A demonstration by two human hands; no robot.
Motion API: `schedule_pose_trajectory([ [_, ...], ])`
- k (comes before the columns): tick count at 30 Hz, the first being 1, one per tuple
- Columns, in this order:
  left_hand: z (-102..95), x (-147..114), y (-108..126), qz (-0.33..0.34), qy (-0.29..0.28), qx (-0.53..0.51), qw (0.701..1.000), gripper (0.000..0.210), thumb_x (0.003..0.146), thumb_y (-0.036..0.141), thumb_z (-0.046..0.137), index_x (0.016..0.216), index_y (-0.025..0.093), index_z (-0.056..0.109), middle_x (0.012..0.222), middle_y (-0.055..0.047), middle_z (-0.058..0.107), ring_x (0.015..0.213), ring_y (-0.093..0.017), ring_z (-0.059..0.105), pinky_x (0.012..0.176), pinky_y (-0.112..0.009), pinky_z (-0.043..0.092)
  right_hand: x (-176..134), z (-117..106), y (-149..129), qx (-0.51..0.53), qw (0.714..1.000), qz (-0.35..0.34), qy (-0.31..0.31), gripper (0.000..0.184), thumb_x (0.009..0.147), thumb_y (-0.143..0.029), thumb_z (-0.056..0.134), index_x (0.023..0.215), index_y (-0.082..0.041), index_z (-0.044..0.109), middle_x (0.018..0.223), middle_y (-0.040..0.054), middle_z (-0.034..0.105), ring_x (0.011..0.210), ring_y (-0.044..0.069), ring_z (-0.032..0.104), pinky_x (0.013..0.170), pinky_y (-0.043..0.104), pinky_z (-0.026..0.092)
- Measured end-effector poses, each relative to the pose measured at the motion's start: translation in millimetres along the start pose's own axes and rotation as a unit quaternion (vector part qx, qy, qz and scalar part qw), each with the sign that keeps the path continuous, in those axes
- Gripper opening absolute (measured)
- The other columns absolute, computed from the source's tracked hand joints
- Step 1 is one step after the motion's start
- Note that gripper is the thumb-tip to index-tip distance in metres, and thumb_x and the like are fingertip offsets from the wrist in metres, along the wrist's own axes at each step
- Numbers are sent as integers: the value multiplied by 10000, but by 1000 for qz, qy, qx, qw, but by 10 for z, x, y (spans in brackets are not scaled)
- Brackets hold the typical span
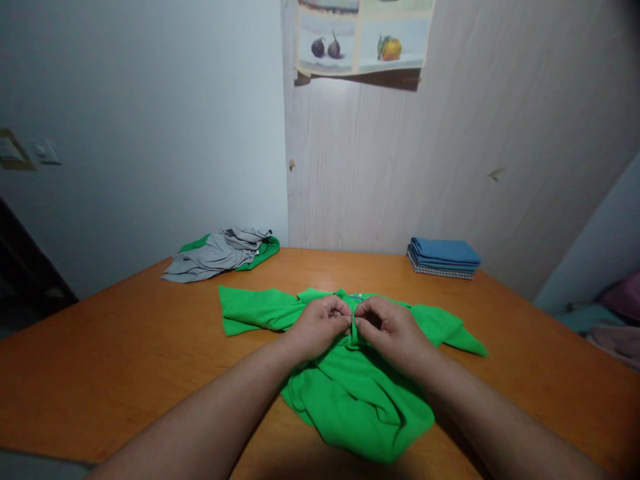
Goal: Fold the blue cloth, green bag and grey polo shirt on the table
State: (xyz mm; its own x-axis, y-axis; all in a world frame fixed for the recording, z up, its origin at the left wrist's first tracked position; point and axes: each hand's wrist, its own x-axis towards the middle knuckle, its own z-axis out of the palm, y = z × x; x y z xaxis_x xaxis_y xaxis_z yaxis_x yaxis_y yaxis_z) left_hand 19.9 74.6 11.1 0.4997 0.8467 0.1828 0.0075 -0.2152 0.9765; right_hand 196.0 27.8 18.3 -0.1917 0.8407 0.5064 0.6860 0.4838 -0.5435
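- green garment (360,400), prob. a shirt, lies mid-table in front of the person, sleeves out to l. & r., lower part rumpled toward the person.
- left hand (320,327): thumb & fingertips pinched on cloth at the garment's upper front, just below the collar.
- right hand (393,327): same pinch, fingertips right next to the left's; can't tell if a button is btwn them.
- feel, my guess: light, soft, limp, not fragile; creases easily, little slip on the wood.
- best hold, i'd say: the doubled front edge w/ thumb & index, or shoulder seams for the whole thing; a loose sleeve would just drag.
- table (150,347): orange-brown wood; crumpled grey cloth (223,253) w/ green under it, far l.; neat folded blue stack (445,253), far r.
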Motion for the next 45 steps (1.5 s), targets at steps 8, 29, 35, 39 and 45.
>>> schedule_pose_trajectory([
  [8,0,-25,18,-10,12,12,1000,159,764,304,666,755,166,587,642,28,541,576,-96,454,544,-222,310,-9,32,-8,-12,1000,-7,4,69,851,-160,574,832,-209,619,768,0,603,738,161,562,659,281,405],
  [29,38,-42,-8,-41,35,-95,994,288,725,191,664,929,205,461,615,95,499,515,-68,440,505,-205,268,-9,80,6,17,1000,-1,-16,73,833,-153,577,808,-219,559,729,-22,562,697,148,527,630,270,382],
  [35,19,-42,6,-38,50,-99,993,295,703,179,651,923,208,458,612,99,483,507,-65,423,499,-207,248,-11,88,7,32,999,5,-19,56,851,-180,586,818,-219,565,745,-19,572,700,147,532,638,273,391],
  [39,14,-33,-2,-36,66,-95,993,280,686,167,636,880,212,439,594,110,437,477,-52,359,475,-206,208,-5,97,-6,83,995,39,-28,28,845,-221,600,829,-216,578,720,-24,564,670,140,524,616,268,396],
  [45,19,-36,-8,-11,63,-63,996,283,685,177,632,870,220,423,622,114,432,495,-54,337,469,-210,200,5,125,14,161,982,89,-41,89,834,-282,603,792,-207,577,663,-38,526,610,126,479,550,250,363],
])
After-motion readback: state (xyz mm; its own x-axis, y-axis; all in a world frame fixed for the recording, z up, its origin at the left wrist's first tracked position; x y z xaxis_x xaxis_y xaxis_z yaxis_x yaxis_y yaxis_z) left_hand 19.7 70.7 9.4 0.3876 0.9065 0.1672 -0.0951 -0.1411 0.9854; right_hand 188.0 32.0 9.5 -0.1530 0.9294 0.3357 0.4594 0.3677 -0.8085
